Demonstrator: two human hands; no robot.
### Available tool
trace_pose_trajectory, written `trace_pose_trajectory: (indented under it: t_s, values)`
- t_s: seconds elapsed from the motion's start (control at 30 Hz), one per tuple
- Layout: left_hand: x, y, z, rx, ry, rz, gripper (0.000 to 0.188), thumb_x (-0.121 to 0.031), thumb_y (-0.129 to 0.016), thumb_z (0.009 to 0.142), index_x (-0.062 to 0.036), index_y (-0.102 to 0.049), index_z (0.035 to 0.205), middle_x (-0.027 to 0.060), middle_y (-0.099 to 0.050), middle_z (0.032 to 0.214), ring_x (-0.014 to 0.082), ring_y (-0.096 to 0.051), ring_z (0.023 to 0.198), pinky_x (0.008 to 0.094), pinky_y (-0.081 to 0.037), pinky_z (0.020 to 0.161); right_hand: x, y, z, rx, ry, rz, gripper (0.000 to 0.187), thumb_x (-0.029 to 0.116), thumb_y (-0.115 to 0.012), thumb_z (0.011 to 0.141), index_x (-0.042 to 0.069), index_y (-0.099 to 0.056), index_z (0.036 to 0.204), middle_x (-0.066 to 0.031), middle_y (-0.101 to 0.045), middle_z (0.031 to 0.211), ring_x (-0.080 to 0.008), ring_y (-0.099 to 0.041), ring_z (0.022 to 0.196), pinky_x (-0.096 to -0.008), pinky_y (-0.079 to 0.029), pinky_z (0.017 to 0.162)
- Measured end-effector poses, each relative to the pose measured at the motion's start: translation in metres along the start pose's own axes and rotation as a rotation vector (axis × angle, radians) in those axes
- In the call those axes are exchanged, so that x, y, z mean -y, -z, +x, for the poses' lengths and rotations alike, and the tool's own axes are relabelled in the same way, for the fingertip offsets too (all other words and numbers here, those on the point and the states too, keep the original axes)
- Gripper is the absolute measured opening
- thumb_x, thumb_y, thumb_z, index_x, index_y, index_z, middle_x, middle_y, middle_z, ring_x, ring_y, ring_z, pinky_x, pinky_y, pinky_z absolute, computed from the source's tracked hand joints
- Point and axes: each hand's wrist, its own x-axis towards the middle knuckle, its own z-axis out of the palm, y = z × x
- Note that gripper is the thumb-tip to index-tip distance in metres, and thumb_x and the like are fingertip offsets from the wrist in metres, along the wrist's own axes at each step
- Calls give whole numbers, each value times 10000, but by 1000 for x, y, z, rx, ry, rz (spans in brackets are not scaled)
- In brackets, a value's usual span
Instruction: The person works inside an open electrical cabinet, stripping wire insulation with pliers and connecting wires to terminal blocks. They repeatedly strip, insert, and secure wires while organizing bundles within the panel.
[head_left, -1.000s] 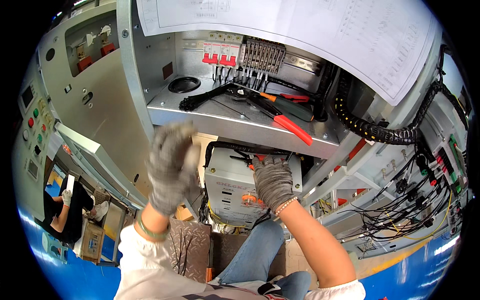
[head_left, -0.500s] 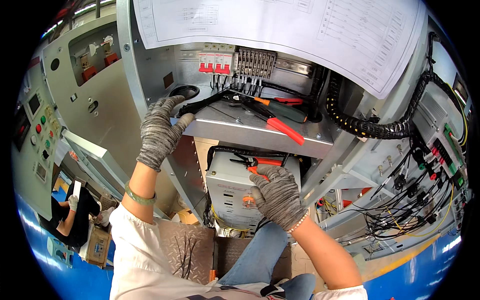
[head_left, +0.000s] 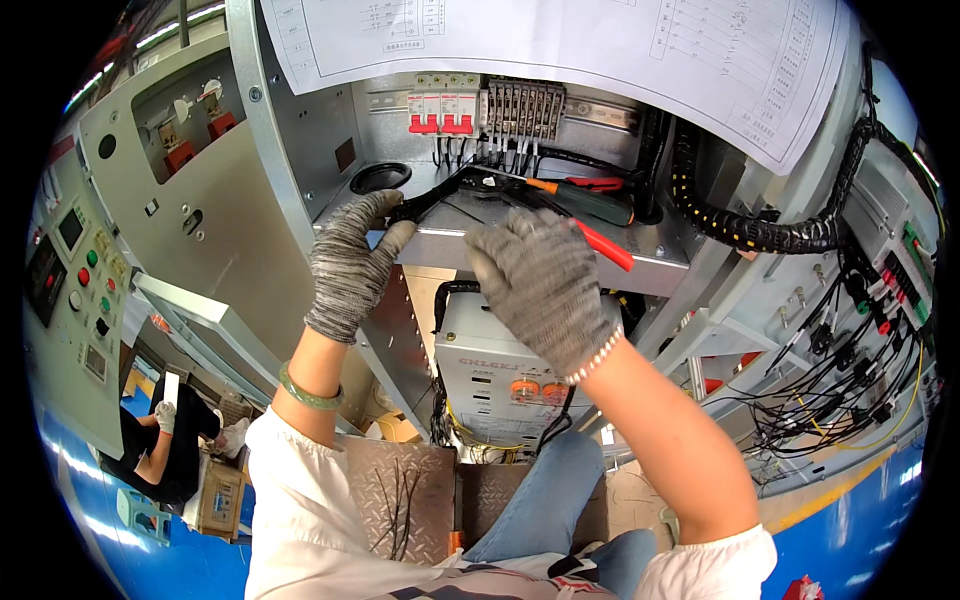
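The left hand (head_left: 352,265), in a grey knitted glove, is at the front left edge of the metal shelf (head_left: 435,250). Its thumb and forefinger lie to either side of the near end of a bundle of black cable ties (head_left: 432,198), which rests on the left half of the shelf. Whether this grip bears on the bundle is not resolved. The right hand (head_left: 550,285) is in front of the shelf's middle, fingers bent and blurred; the view does not settle whether its grip contains anything.

Handling: pinch the bundle near its end and steady it against the shelf. A single tie should be drawn out lengthwise; knitted gloves probably reduce feel for thin strips.

Obstructions: a screwdriver (head_left: 592,204) lies across the middle of the shelf, with a red tool handle (head_left: 606,246) projecting over the shelf's front edge. The right hand hides part of these tools. A black ring (head_left: 380,178) lies at the shelf's left end. Behind the shelf are circuit breakers (head_left: 442,112) and a terminal block (head_left: 522,110), with wires running down toward it. A wiring diagram (head_left: 560,40) overhangs the shelf from above; a grey box (head_left: 470,400) stands below.
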Motion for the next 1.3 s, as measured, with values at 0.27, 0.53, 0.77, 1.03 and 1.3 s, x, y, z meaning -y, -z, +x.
trace_pose_trajectory:
  t_s: [0.27, 0.53, 0.77, 1.03, 1.3]
  values:
    - [5, 4, -3, 34, -112, -5, 279, -116, -660, 758, -50, -616, 1025, 115, -633, 921, 264, -586, 866, 343, -457, 797, 15, -41, 45, 77, 9, -29, 254, 283, -530, 813, 127, -612, 996, -91, -578, 870, -267, -540, 849, -402, -416, 783]
    - [5, -1, -3, -44, -223, 69, 233, -90, -658, 741, -51, -632, 970, 106, -641, 865, 261, -588, 821, 346, -458, 765, 17, -54, 48, 62, 40, -137, 214, 251, -536, 774, 137, -618, 935, -62, -575, 868, -249, -546, 860, -391, -426, 767]
    - [34, 0, -7, -54, -199, 82, 348, 26, -643, 737, -42, -602, 1076, 82, -638, 981, 178, -604, 905, 305, -460, 833, 18, -53, 48, 31, 136, -33, 189, 220, -508, 775, 142, -630, 897, -79, -574, 927, -258, -555, 898, -432, -428, 766]
    - [120, 4, -5, 101, 102, -495, 427, -52, -539, 842, -8, -438, 1254, 121, -484, 1250, 245, -464, 1134, 347, -333, 994, 36, -32, 40, -141, 113, 121, 224, 254, -516, 752, 88, -599, 878, -89, -583, 857, -256, -578, 781, -400, -443, 695]
    - [94, -7, -1, 64, -278, 187, 507, -186, -478, 861, -69, -332, 1333, 97, -396, 1325, 235, -361, 1223, 347, -246, 1045, 45, 37, -10, -268, 134, 414, 214, 200, -561, 723, 54, -553, 880, -77, -545, 938, -243, -565, 827, -388, -475, 688]
